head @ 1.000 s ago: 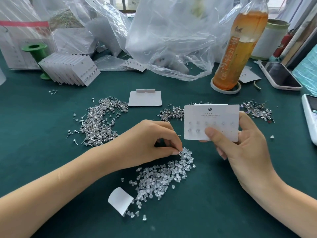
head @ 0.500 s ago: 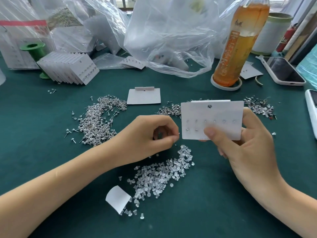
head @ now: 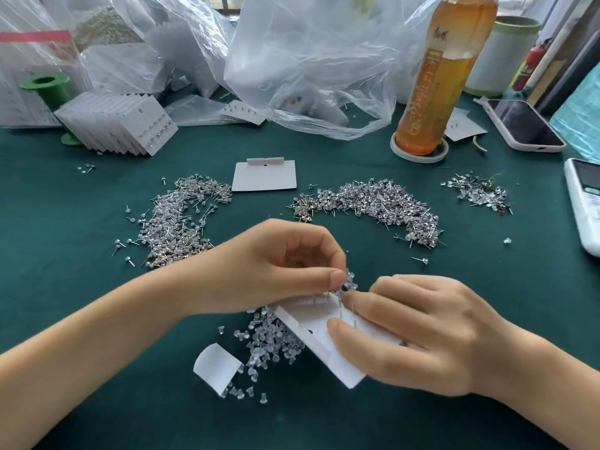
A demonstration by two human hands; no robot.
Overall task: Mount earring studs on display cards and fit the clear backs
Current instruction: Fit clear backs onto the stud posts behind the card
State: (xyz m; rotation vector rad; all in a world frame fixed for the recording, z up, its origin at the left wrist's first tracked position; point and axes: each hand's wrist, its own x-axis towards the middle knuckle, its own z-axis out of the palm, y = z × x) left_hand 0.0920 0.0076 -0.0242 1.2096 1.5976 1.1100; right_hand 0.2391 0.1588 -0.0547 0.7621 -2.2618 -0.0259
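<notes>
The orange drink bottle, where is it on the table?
In the head view the orange drink bottle stands upright at the back right, on a white coaster, between the clear plastic bag and a phone.

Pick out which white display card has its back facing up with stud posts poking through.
The card gripped by the right hand; bare posts rise from it. The card lying flat farther back shows none.

Matt white paper display card [head: 319, 339] beneath the fingers, pierced by thin shiny metal posts [head: 327, 300]. Glossy clear plastic backs [head: 276, 344] lie just beside the fingertips on matt green cloth [head: 406, 427].
</notes>
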